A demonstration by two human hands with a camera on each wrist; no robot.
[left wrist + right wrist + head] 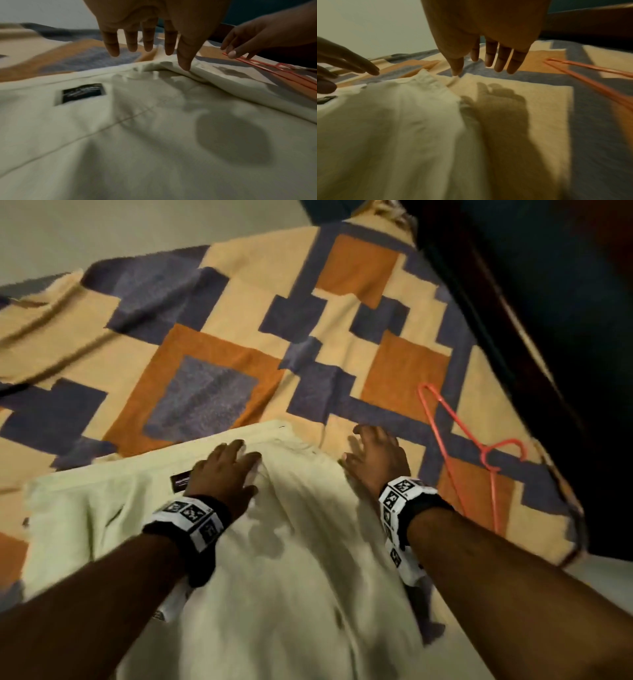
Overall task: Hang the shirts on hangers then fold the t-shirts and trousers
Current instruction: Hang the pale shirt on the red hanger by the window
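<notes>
left hand point(224, 470) splayed on trousers point(274, 542) (thumb touching)

Both forearms reach forward; the left hand point(226, 474) and right hand point(376, 457) have straight, spread fingers, palms down.

Trousers point(281, 542) lying on blanket point(239, 313) w/ label point(180, 481) left of middle; hanger point(455, 440) lying right, probably apart from them.

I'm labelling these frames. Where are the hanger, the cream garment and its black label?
orange hanger point(442, 422), head view, long straight arm.
cream garment point(291, 559), head view, middle of cloth.
black label point(83, 92), left wrist view, centre.
</notes>
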